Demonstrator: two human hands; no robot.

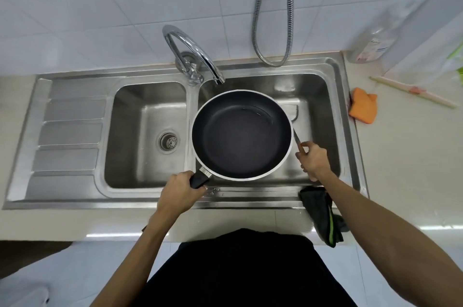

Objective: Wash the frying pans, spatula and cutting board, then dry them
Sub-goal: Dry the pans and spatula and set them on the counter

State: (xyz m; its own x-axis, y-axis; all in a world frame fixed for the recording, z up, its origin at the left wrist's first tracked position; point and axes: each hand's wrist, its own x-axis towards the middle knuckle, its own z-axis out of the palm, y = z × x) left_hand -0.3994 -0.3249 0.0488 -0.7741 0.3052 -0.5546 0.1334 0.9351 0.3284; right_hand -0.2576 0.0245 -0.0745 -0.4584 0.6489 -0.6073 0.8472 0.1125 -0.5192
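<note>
Pan: you hold it level, open side up, over the right basin of the sink, just below the spout of the tap; a pale glint curves along its far right inner edge.
Left hand: your fingers are wrapped round the pan's black handle, at the sink's front rim.
Right hand: closed round the grip of the spatula, just right of the pan.
Spatula: its thin shaft slants up and left beneath the pan's rim; the blade is hidden.
Left basin: the drain sits in its floor.
Black cloth: draped over the sink's front rim, under your right forearm.
Orange cloth: on the tabletop, just right of the sink.
Bottle: clear, by the wall at the far right.
Hose: a metal loop hanging on the tiles above the right basin.
</note>
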